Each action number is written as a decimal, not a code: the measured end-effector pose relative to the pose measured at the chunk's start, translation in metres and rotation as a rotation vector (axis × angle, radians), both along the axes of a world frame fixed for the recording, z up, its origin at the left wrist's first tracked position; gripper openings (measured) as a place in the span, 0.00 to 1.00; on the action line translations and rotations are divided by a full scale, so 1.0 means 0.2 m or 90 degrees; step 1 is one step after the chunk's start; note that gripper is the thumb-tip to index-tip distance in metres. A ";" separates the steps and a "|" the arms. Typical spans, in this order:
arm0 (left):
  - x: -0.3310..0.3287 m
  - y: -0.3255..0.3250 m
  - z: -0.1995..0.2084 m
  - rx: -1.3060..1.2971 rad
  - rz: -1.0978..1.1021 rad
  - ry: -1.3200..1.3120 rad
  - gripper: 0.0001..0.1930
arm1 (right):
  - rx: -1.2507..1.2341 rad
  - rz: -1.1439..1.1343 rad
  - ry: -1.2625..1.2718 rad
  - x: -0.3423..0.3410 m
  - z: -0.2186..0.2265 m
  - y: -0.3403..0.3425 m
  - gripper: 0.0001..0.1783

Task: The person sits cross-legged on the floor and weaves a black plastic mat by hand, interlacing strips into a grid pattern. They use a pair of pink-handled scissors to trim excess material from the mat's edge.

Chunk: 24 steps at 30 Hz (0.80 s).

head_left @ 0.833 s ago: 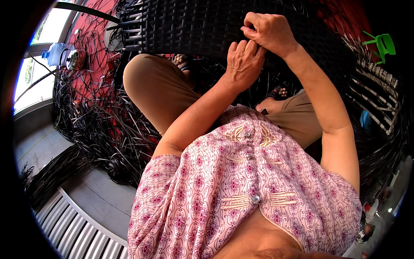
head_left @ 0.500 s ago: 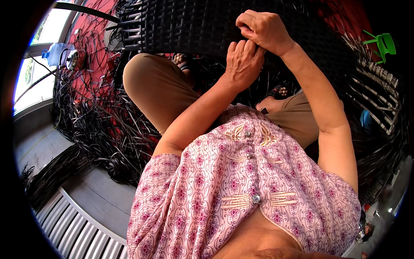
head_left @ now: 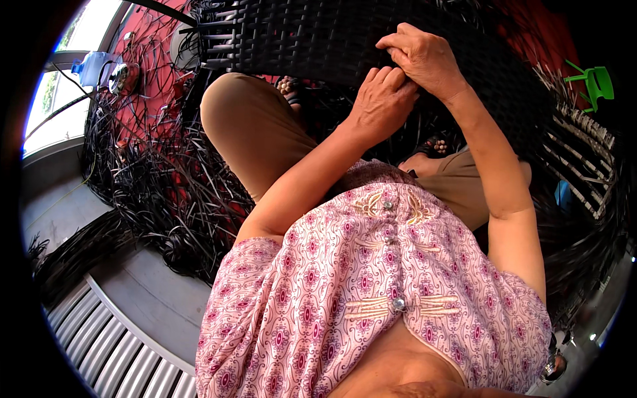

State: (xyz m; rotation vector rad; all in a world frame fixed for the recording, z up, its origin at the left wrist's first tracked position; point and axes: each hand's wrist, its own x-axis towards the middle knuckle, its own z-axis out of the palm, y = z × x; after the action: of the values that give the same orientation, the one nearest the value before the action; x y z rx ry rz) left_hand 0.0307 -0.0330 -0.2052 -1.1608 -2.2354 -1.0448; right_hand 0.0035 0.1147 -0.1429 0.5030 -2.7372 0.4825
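A dark panel of black woven strips (head_left: 292,40) lies across the top of the view, beyond my knees. At its near edge my left hand (head_left: 383,103) is closed, its fingers bent toward the weave. My right hand (head_left: 428,63) sits just above and to the right over the panel, thumb and fingers pinched together. The two hands are nearly touching. Whatever lies between their fingers is hidden or too dark to make out.
Loose black strips (head_left: 159,205) pile over the red floor at left. Beyond them stands a blue water jug (head_left: 93,68). A pale slatted bench (head_left: 109,338) is at lower left, a striped bundled frame (head_left: 584,159) at right, and a small green chair (head_left: 594,86) at far right.
The whole view has shifted slightly. Both hands remain close together at the panel's edge, and the right fingers have changed their bend a little.
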 end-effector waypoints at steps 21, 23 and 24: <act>-0.34 -0.28 0.06 -0.059 0.236 0.123 0.09 | 0.036 0.012 0.135 0.04 -0.08 -0.04 0.11; -0.36 -0.29 0.05 -0.061 0.233 0.129 0.08 | 0.030 -0.001 0.136 0.04 -0.08 -0.06 0.11; -0.37 -0.29 0.03 -0.040 0.223 0.133 0.08 | 0.024 -0.004 0.143 0.05 -0.08 -0.06 0.10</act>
State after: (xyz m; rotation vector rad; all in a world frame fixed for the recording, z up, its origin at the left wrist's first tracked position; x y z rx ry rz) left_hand -0.0432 -0.0903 -0.1984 -0.8177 -2.2101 -0.6844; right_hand 0.0131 0.1030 -0.1596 0.5231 -2.5361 0.3511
